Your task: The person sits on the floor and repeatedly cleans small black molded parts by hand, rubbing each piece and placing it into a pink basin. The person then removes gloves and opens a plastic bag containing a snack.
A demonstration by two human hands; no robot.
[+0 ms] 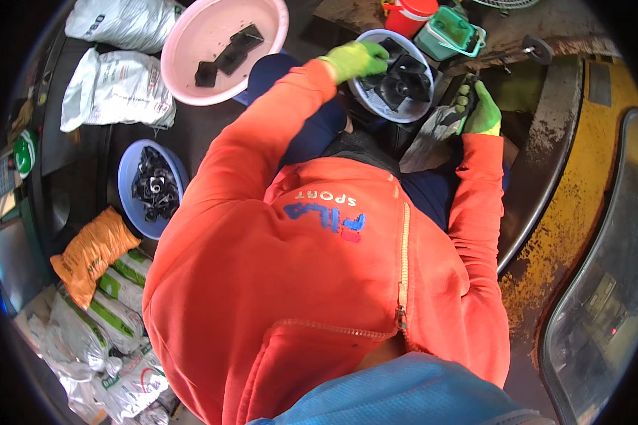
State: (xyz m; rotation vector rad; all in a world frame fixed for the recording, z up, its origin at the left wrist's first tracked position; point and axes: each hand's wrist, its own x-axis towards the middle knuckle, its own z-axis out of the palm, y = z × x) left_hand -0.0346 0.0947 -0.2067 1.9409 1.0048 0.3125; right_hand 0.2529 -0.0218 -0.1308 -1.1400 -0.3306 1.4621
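Observation:
My left hand (358, 60), in a green glove, reaches into a pale blue basin (367, 99) and closes on a black plastic part (404, 81) at its near rim. Several more black parts lie in that basin. My right hand (483, 113), also in a green glove, is to the right of the basin and grips a small black piece (466, 91). A grey, flat, crumpled sheet (432, 134) lies just below that hand. My orange hooded top fills the middle of the view and hides my lap.
A pink basin (191, 64) with a few black parts sits at upper left. A blue basin (131, 177) of black parts is at left. White sacks (113, 88) and an orange bag (92, 251) lie around. A red container (407, 14), a green box (450, 32) and a yellow machine edge (581, 205) stand at right.

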